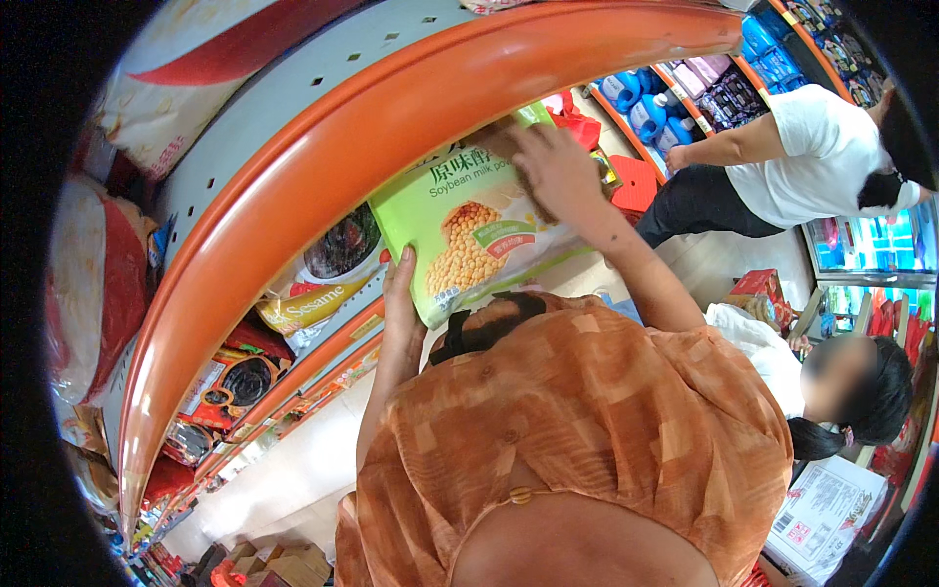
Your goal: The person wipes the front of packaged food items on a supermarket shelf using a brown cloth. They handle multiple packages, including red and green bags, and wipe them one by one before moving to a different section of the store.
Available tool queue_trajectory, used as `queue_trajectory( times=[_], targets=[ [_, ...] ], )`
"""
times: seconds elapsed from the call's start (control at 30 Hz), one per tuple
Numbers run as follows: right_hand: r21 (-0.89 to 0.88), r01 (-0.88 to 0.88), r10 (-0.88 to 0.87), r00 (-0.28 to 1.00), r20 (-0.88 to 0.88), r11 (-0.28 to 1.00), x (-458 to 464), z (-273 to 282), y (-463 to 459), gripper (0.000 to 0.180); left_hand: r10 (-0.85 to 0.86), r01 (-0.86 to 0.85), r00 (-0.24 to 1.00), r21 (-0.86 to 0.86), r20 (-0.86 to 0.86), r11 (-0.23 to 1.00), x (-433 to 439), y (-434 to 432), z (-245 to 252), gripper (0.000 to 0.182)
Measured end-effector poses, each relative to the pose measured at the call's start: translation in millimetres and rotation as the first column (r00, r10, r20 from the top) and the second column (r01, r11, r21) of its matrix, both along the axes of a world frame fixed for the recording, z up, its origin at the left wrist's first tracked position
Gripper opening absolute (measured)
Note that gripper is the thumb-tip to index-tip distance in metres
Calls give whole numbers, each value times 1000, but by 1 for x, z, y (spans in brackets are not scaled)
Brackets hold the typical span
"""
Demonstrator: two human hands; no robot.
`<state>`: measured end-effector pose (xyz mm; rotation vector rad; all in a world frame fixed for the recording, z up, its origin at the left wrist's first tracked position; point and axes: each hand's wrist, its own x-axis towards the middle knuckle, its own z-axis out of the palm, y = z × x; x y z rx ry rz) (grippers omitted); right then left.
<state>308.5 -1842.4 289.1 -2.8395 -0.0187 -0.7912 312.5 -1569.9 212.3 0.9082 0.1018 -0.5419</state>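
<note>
A green and white bag of soybean milk powder (pixel 469 242) is in front of my chest, just under the orange shelf edge. My left hand (pixel 407 293) grips its lower left corner, the thumb on the front face. My right hand (pixel 557 172), slightly blurred, lies over the bag's upper right part with its fingers spread; whether it grips the bag, I cannot tell. The orange shelf edge hides part of the bag's top. Left of the bag, a sesame product pack (pixel 315 301) lies on the shelf below.
A curved orange shelf edge (pixel 293 191) spans the upper left, with large bags (pixel 88 286) behind it. At the right, a person in a white shirt (pixel 821 147) stands by shelves of blue bottles (pixel 649 114). Another person (pixel 755 352) is nearer, beside a white carton (pixel 825 513). Cardboard boxes (pixel 293 565) stand low at left.
</note>
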Motion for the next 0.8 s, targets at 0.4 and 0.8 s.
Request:
queue_trajectory(
  times=[0.4,0.8],
  targets=[
    [-117,-685,692,720,38,719,-59,1,70,45,-149,114,987,-404,-56,908,8,11,-46,49],
    [621,4,-6,1000,0,784,-5,-29,-79,47,1,-1,1000,-6,-21,1000,-7,-10,-5,56]
  ],
)
